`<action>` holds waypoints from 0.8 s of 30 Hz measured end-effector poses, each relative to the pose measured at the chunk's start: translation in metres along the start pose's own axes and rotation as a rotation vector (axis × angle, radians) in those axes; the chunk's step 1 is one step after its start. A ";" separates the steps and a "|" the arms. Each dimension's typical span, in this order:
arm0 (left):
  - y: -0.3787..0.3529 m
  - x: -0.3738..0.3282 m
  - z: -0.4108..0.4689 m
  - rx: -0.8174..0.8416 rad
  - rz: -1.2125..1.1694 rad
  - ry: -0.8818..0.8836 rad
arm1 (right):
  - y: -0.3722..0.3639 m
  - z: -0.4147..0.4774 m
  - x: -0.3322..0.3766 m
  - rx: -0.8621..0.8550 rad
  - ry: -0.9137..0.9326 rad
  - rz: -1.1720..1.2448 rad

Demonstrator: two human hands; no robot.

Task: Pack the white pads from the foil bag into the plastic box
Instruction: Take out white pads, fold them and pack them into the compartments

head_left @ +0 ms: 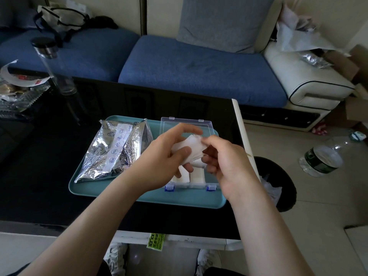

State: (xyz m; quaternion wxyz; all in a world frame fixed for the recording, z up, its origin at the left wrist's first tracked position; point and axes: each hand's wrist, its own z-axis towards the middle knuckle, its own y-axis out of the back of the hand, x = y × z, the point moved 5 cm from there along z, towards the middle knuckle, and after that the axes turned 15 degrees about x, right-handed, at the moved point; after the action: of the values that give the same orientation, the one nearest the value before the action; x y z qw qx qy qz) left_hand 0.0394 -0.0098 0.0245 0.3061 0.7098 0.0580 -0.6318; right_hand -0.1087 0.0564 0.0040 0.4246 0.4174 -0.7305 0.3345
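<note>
Both hands meet above the clear plastic box [187, 121], which lies open on the right half of a teal tray [119, 196]. My left hand [165, 158] grips a small stack of white pads [192, 146], thumb on top. My right hand [225, 158] pinches the stack's right edge. More white pads [196, 176] stand in rows inside the box, partly hidden by my hands. The crinkled silver foil bag [113, 150] lies on the tray's left half, apart from both hands.
The tray sits on a black glossy table [49, 176] whose right edge has a white rim. A tall clear bottle [53, 66] stands at the back left beside litter. A black bin [278, 184] and a water bottle [322, 156] are on the floor at right. A blue sofa lies behind.
</note>
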 end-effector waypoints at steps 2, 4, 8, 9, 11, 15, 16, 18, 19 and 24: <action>0.000 -0.001 0.000 -0.010 0.071 -0.005 | 0.001 0.002 -0.001 -0.015 0.002 -0.013; 0.000 -0.002 0.000 -0.025 0.086 0.001 | 0.002 0.002 -0.001 -0.014 0.003 -0.009; 0.000 -0.004 -0.001 -0.038 0.114 0.017 | 0.001 0.002 -0.002 0.022 -0.013 0.013; 0.000 -0.003 -0.002 -0.034 0.107 0.027 | 0.001 0.002 -0.002 0.020 -0.013 0.010; 0.000 -0.002 -0.002 -0.023 0.078 0.057 | 0.001 0.003 -0.002 0.001 0.008 -0.017; 0.000 0.002 -0.001 -0.015 0.018 0.086 | 0.000 0.001 0.005 -0.045 0.134 -0.189; 0.000 0.003 0.000 -0.018 -0.011 0.088 | 0.000 -0.001 0.007 -0.052 0.180 -0.225; 0.001 0.005 0.001 -0.033 -0.081 0.091 | -0.003 -0.004 0.011 -0.072 0.288 -0.317; 0.002 0.005 0.002 -0.039 -0.113 0.094 | -0.004 -0.005 0.012 -0.091 0.339 -0.357; 0.004 0.007 0.000 -0.045 -0.165 0.132 | -0.001 -0.003 0.014 -0.222 0.493 -0.505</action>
State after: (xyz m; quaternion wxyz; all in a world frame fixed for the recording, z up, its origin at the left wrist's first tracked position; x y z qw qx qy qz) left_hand 0.0421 -0.0149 0.0195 0.2643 0.7357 0.1506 -0.6051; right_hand -0.1108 0.0535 0.0178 0.6998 0.4428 -0.5119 0.2283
